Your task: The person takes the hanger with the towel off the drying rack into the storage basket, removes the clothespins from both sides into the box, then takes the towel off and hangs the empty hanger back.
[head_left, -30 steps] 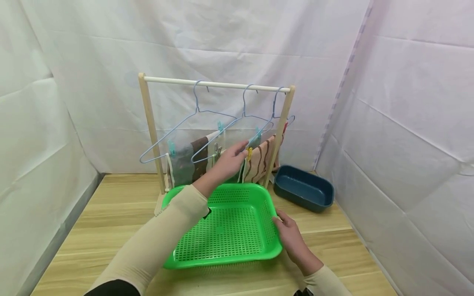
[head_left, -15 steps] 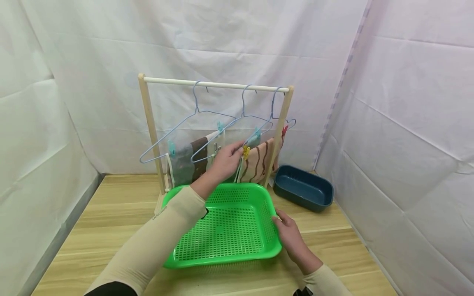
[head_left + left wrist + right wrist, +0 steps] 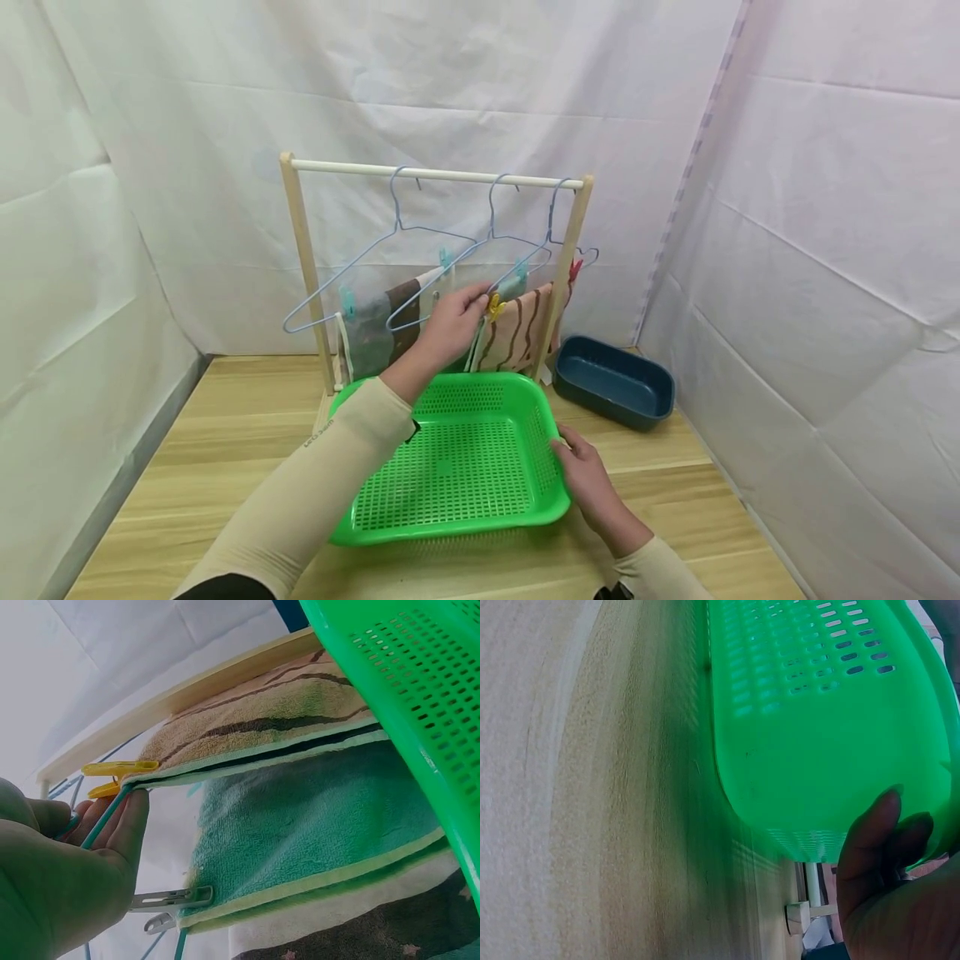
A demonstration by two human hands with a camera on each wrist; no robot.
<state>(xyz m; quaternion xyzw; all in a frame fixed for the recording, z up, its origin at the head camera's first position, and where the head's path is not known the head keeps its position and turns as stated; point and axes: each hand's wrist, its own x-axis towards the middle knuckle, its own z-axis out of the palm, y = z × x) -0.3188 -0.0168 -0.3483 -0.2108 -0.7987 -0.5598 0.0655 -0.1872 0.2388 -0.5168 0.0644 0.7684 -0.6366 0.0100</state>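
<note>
Two grips: left hand [image 3: 448, 327] pinches blue wire hanger [image 3: 106, 816] mid-frame; right hand [image 3: 590, 482] holds green basket [image 3: 450, 532], lower centre. I judge hanger-steadying step; next likely calls for unclipping yellow clothespin [image 3: 124, 768].

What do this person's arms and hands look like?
The left hand and right hand are bare, without gloves. The left sleeve is cream, with small dark lettering, and meets black material at the bottom edge. The right sleeve is cream too, with something black beside it, too cropped to identify.

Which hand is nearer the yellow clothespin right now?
Left. The left hand is right beside the yellow clothespin, gripping a hanger; the right hand is farther off, at the green basket.
</note>
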